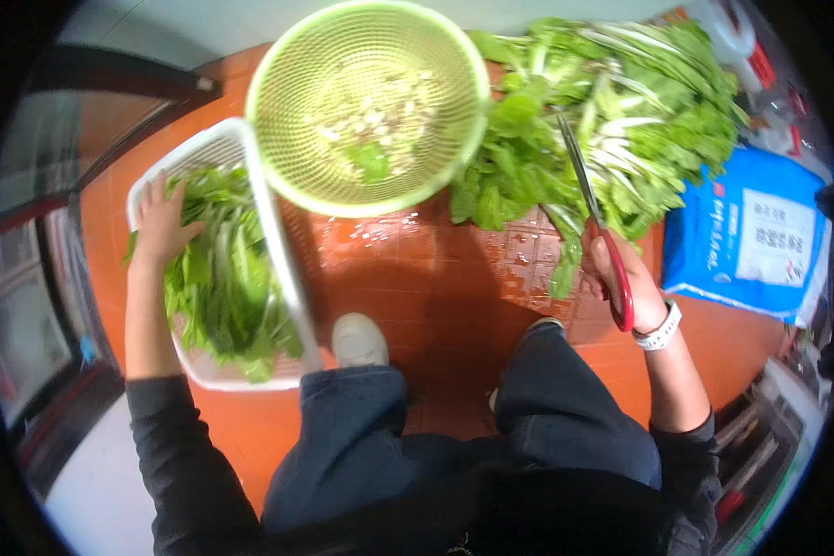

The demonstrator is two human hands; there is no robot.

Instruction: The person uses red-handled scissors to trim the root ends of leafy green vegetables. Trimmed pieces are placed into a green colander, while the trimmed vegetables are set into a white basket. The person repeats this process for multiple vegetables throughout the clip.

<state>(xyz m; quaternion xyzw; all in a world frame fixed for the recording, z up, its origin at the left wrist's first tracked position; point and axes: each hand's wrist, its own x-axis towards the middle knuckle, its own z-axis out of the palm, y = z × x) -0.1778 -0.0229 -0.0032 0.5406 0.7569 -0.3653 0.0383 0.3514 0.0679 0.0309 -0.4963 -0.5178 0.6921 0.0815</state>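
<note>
My right hand (pixel 615 274) holds a pair of scissors (pixel 622 292) by its red handles, blades directed up toward a large heap of leafy greens (pixel 667 125) on the floor. At the left, my left hand (pixel 160 222) rests with spread fingers on cut greens (pixel 233 278) at the side of a white plastic basket (pixel 285 257). Nothing shows in its grip. Between basket and heap stands a round green plastic colander (pixel 365 208). Small pale trimmings (pixel 372 121) and one green leaf (pixel 370 161) lie at its bottom.
A blue printed bag (pixel 709 243) lies right of the heap, with plastic containers (pixel 737 48) behind it. The orange tiled floor (pixel 403 278) is wet near the colander. My shoe (pixel 359 339) stands beside the basket. Dark-framed furniture (pixel 111 76) borders the left.
</note>
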